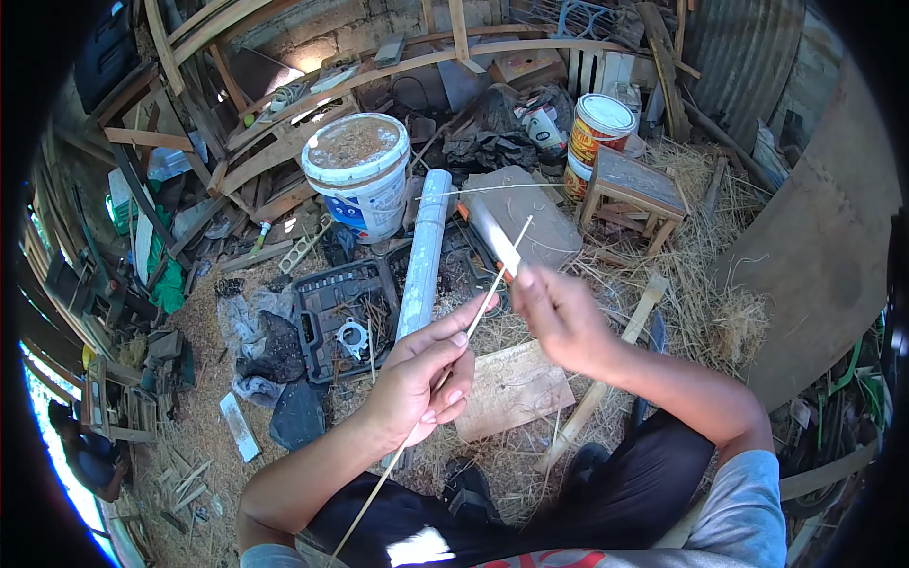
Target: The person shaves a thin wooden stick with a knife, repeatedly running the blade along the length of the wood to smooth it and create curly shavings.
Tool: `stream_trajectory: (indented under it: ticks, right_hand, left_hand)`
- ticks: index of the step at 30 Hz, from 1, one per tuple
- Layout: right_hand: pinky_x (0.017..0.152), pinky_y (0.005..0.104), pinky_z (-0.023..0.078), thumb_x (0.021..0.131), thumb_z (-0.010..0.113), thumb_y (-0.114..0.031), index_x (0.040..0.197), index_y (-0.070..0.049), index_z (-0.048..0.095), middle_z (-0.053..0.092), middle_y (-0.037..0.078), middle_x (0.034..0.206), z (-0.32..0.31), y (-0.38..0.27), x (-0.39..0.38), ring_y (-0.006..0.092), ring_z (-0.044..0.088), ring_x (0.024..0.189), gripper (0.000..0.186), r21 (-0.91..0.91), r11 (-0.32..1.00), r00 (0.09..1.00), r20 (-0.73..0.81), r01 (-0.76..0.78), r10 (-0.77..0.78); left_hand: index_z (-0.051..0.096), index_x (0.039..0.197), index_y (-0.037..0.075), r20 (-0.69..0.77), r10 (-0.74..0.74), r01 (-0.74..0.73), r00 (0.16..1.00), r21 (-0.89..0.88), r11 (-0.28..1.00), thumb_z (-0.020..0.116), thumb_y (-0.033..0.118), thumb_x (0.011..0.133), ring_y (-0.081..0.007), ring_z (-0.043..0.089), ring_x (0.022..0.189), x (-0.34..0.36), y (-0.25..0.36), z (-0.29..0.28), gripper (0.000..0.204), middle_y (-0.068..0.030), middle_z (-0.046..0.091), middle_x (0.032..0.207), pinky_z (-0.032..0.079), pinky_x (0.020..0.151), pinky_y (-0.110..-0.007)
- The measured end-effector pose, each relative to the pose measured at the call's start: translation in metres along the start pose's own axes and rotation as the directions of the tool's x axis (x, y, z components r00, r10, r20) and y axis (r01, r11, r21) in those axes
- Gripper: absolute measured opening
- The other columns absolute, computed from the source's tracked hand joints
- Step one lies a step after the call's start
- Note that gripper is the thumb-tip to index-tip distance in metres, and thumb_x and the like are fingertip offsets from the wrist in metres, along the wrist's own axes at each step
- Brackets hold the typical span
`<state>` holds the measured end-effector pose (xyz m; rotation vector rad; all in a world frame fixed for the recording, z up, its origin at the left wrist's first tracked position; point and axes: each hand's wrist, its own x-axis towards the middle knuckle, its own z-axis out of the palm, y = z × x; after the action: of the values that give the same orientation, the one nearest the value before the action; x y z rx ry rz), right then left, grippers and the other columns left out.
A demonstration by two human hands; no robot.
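My left hand [426, 379] is closed round a thin pale bamboo-like strip [371, 500], which runs from low centre up past my fingers. My right hand [559, 317] grips a blurred blade-like tool [494, 232] beside the strip's upper part; I cannot make out whether they touch. A long whitish pipe [424, 256] lies behind my left hand. An open black tool case [317, 312] with a silver metal plate [351, 338] is to its left. A flat wooden board [511, 398] lies below my hands.
A large white bucket [355, 194], stacked paint cans [597, 133] and a small wooden stool [632, 185] stand beyond my hands. Wood offcuts, straw and plastic sheeting [256, 331] litter the floor. A long slat [606, 379] lies right; another person [80, 454] is at far left.
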<state>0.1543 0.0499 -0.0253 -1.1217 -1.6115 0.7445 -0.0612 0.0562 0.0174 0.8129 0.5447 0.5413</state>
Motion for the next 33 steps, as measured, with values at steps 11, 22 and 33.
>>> stream_trajectory:
  ticks: [11, 22, 33]
  right_hand:
    - [0.045, 0.027, 0.035, 0.107, 0.037, -0.026, 0.072, -0.006, 0.05, 0.046, -0.003, 0.058, 0.018, -0.014, -0.006, 0.0069, 0.042, 0.051, 0.043, -0.092, 0.981, 0.981, 0.112, 0.169, -0.159]
    - [0.044, 0.0348, 0.042, 0.103, 0.045, -0.016, 0.08, -0.002, 0.055, 0.054, 0.008, 0.056, 0.022, -0.011, 0.0, 0.0163, 0.055, 0.049, 0.028, -0.009, 0.984, 0.981, 0.072, 0.179, -0.177]
    - [0.045, 0.0333, 0.039, 0.104, 0.045, -0.019, 0.078, -0.002, 0.055, 0.051, 0.004, 0.054, 0.018, -0.015, 0.001, 0.0128, 0.049, 0.047, 0.032, -0.07, 0.988, 0.99, 0.052, 0.135, -0.132]
  left_hand:
    - [0.033, 0.151, 0.011, -0.066, 0.007, -0.009, 0.998, -0.031, 0.999, 0.036, 0.012, 0.102, -0.0054, 0.027, 0.036, -0.008, 0.005, -0.002, 0.049, -0.0006, 0.043, 0.056, 0.026, 0.036, -0.019]
    - [0.034, 0.149, 0.007, 0.008, 0.064, -0.063, 0.998, -0.087, 0.994, 0.038, 0.013, 0.103, -0.0047, 0.028, 0.039, -0.008, 0.004, -0.009, 0.047, -0.0003, 0.044, 0.06, 0.026, 0.038, -0.019]
    - [0.034, 0.149, 0.006, -0.05, 0.027, -0.028, 0.998, -0.015, 1.0, 0.04, 0.011, 0.101, -0.0029, 0.029, 0.037, -0.006, 0.006, -0.004, 0.049, 0.0042, 0.04, 0.055, 0.026, 0.037, -0.018]
